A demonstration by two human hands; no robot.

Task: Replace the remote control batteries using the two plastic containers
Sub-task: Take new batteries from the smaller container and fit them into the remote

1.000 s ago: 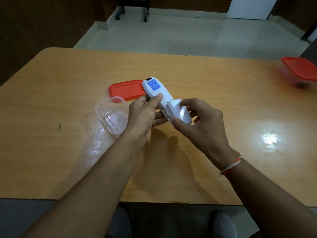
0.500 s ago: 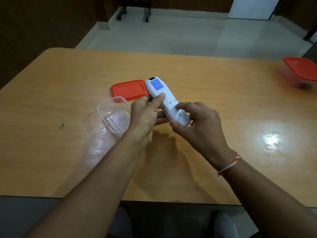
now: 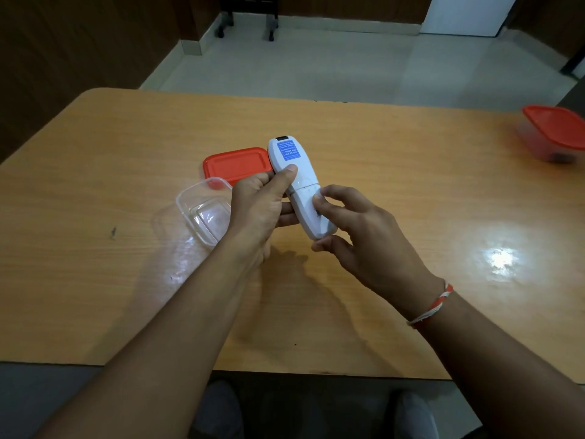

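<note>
Two hands hold the white plastic remote control (image 3: 299,188) above the middle of the orange wooden table (image 3: 395,153), its back side up. The left hand (image 3: 258,213) grips the body, with the thumb pressed on the back near the middle and the other fingers curled under it. The right hand (image 3: 364,236) has its thumb on the battery cover (image 3: 311,213) and one finger under the lower end, so it pinches this end; its other fingers are apart and half bent.

As I judge, the task is near its end: the cover sits flush on the remote with only a thin seam visible, and no loose batteries lie on the table. Whether new batteries are inside I cannot tell. The clear plastic container (image 3: 204,212) at centre left is open and looks empty, its red lid (image 3: 235,164) beside it. The second container with a red lid (image 3: 552,133) stands closed at the upper right edge, with something dark inside. What probably remains is to lay the remote down and close the open container.

The remote is slim and rounded, with a blue label (image 3: 287,150) near its upper end.
</note>
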